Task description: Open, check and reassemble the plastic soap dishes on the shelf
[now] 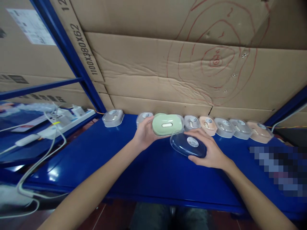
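My left hand (145,134) grips a green oval case (167,124) under a clear cover, with a white slot-shaped piece at its centre. In my right hand (209,148) is a dark blue oval case (188,145) with a round label, tilted and held just below and right of the green one. Behind the hands, along the cardboard, stands a row of similar covered cases: a grey one (192,123), a peach one (208,125) and several more to the right. One grey case (144,118) is partly hidden by my left hand, and another (113,118) sits farther left.
A blue table (155,179) lies under the hands, backed by cardboard (144,70) with red drawn rings. At the left are a power strip (64,123) and white cables (51,150). A blurred-out patch (280,169) covers the right side.
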A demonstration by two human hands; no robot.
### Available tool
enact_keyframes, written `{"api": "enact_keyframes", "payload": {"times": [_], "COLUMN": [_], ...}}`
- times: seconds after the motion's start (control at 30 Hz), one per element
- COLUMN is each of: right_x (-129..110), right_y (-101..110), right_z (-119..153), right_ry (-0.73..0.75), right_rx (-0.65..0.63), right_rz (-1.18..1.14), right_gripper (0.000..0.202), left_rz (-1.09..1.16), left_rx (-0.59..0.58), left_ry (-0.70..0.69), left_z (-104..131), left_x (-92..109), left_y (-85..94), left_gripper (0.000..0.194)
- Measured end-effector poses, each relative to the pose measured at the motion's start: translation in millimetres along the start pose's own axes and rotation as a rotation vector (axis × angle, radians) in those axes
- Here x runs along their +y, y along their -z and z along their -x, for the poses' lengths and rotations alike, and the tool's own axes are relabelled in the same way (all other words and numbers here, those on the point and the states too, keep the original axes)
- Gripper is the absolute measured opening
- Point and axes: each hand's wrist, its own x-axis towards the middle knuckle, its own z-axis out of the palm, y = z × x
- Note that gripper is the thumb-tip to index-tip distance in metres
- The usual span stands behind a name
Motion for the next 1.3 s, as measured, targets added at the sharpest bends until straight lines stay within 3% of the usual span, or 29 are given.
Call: {"api": "enact_keyframes", "payload": {"times": [0.1,0.2,0.47,0.67,0.87,1.3], "right_x": [-3,-4,-2,-5,-5,-4], "right_y": [-7,-15,-26,-33,-35,-38], "right_z": [0,1,3,4,5,4], "right_ry": [0.055,0.078,0.129,0.101,0.105,0.071], "right_rx": [0.152,0.199,0.125,0.059,0.106,0.099], "right_rz": [0.093,0.138,0.137,0.089,0.077,0.067], "right_gripper": [0.083,0.086,0.085,0.085,0.083,0.086], "left_rz": [-0.031,-0.092,-0.204,-0.237,-0.267,-0.273], "left_rx": [-0.043,-0.099,-0.229,-0.161,-0.196,-0.118], "left_ry": [0.068,0.137,0.267,0.245,0.182,0.182], "left_z": [0,2,7,8,13,9], "left_x": [-4,-9,-27,-32,-29,-32], "left_y": [-1.3,-4.1,-14.7,-16.3,-21.3,-17.7], "left_gripper": [0.047,0.05,0.06,0.056,0.061,0.06]}}
